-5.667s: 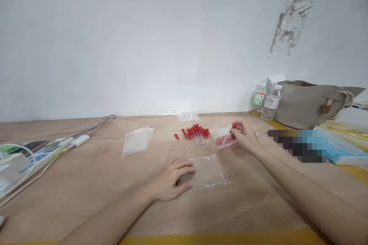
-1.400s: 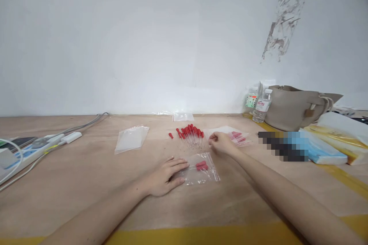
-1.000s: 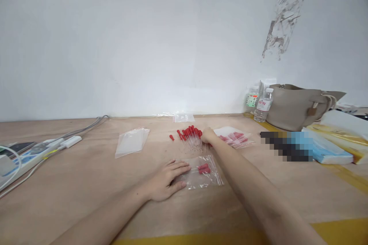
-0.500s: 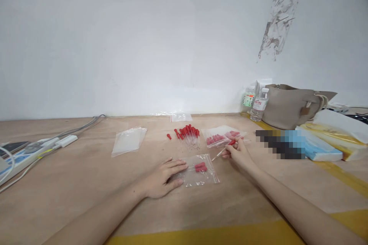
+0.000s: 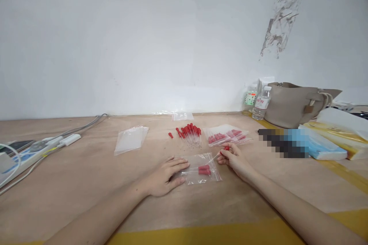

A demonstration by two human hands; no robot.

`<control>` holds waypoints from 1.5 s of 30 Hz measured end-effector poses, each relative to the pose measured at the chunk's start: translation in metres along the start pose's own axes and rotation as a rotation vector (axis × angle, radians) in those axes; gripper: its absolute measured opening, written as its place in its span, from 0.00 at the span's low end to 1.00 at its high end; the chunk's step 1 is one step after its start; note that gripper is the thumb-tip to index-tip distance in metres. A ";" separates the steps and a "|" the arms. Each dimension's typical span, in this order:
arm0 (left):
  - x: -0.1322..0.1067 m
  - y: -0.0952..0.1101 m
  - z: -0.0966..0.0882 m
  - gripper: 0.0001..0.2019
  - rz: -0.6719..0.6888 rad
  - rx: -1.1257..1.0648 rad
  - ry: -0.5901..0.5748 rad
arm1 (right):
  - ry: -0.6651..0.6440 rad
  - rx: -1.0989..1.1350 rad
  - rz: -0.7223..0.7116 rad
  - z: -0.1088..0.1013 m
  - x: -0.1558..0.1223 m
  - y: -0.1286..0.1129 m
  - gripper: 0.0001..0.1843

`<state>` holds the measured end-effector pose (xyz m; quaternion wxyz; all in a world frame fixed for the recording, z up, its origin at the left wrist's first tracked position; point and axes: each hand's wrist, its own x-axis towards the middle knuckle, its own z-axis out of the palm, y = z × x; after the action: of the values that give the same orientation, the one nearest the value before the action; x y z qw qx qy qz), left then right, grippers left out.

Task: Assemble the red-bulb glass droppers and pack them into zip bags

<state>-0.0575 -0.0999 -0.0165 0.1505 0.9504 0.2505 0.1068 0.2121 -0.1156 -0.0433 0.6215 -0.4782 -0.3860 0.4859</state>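
My left hand (image 5: 169,176) lies flat, fingers stretched out, over the left end of a clear zip bag (image 5: 192,180). Inside that bag are red-bulbed droppers (image 5: 204,170). At the bag's right end, my right hand (image 5: 231,159) pinches a dropper (image 5: 226,148) by its red rubber bulb. The dropper's clear tube points left and down to the bag's opening; whether the tip is inside I cannot tell. Beyond the bag lies a pile of loose droppers (image 5: 189,132) with the bulbs facing away from me. A lone red bulb (image 5: 170,135) rests left of the pile.
Filled zip bags (image 5: 227,136) lie right of the pile, and a stack of flat zip bags (image 5: 130,140) to the left. A power strip (image 5: 27,160) with cables is at far left. Bottles (image 5: 261,104), a grey handbag (image 5: 296,105) and a tissue pack (image 5: 324,147) stand right.
My right hand has moved left and toward me, bringing the dropper's tube to the bag's opening. My left hand stays on the bag. The view has shifted slightly.
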 end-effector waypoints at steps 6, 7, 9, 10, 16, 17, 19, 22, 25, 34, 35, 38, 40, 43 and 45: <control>-0.002 0.003 0.000 0.23 -0.016 -0.042 0.090 | -0.054 -0.092 -0.025 -0.006 0.000 -0.003 0.20; -0.002 0.004 -0.001 0.22 -0.014 -0.046 0.096 | -0.097 -0.180 -0.035 -0.009 0.001 -0.003 0.19; -0.002 0.005 -0.001 0.21 -0.008 -0.051 0.096 | -0.177 -0.392 -0.089 -0.015 0.004 -0.003 0.18; -0.002 0.004 0.000 0.21 -0.009 -0.053 0.096 | -0.205 -0.491 -0.126 -0.018 0.005 -0.002 0.17; -0.003 -0.002 0.005 0.23 -0.070 -0.083 0.095 | -0.235 -0.792 -0.300 -0.018 0.010 0.005 0.12; -0.003 -0.003 0.005 0.24 -0.076 -0.083 0.091 | -0.241 -0.795 -0.314 -0.015 0.009 0.005 0.11; -0.003 -0.003 0.005 0.25 -0.083 -0.072 0.080 | -0.281 -0.762 -0.332 -0.008 0.006 0.005 0.11; -0.003 -0.002 0.005 0.25 -0.083 -0.055 0.077 | -0.415 -0.691 -0.370 -0.001 0.002 0.003 0.11; -0.003 -0.002 0.004 0.24 -0.070 -0.050 0.087 | -0.489 -0.699 -0.419 -0.001 -0.001 0.001 0.12; -0.002 0.003 0.001 0.18 -0.058 -0.005 0.041 | -0.116 -0.956 -0.655 -0.005 0.011 -0.013 0.10; -0.001 0.004 0.000 0.17 -0.055 0.008 0.028 | -0.070 -1.012 -0.686 -0.003 0.015 -0.016 0.10; -0.001 0.006 -0.002 0.17 -0.049 0.040 0.005 | -0.084 -1.133 -0.613 0.010 0.033 -0.023 0.08; 0.000 0.006 -0.002 0.19 -0.054 0.048 0.003 | -0.082 -1.189 -0.483 0.023 0.049 -0.025 0.09; 0.000 0.006 -0.002 0.20 -0.074 0.046 -0.006 | -0.003 -1.225 -0.361 0.043 0.075 -0.024 0.10; 0.000 0.005 -0.002 0.20 -0.082 0.047 -0.014 | 0.044 -1.241 -0.267 0.054 0.092 -0.021 0.10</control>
<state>-0.0559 -0.1041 -0.0132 0.1339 0.9433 0.2906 0.0879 0.1871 -0.0155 -0.0085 0.2917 -0.7071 -0.6391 0.0804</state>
